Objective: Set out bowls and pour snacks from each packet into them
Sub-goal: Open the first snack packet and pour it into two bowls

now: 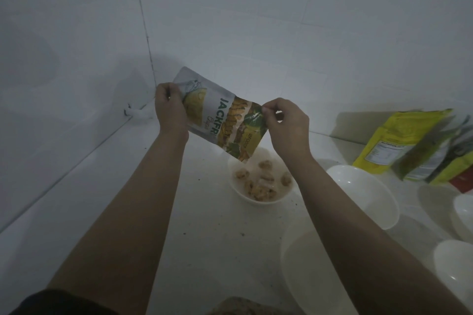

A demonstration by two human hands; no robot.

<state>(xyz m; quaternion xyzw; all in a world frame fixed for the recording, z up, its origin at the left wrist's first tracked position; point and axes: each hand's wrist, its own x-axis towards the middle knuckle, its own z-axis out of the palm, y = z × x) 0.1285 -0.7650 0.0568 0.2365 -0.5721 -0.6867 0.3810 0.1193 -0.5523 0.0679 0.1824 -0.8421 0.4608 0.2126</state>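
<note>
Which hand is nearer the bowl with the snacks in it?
Right. The right hand pinches the jackfruit packet at its lower end, just above the bowl. The left hand grips the raised end, further up and to the left.

The tilted packet [225,120] reads "JACKFR"; the yellow packet [394,140] shows "NUTRITION" panel.

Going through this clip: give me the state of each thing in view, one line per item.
Jackfruit packet: held in the air, tilted, lower end over the bowl.
Left hand: grips the packet's upper end.
Right hand: pinches the packet's lower end.
Small bowl: on the counter, holds snack pieces.
Snack pieces: lying in the small bowl.
Other bowls: on the counter, look empty.
Spare packets: standing against the wall; opened or sealed, cannot tell.
</note>
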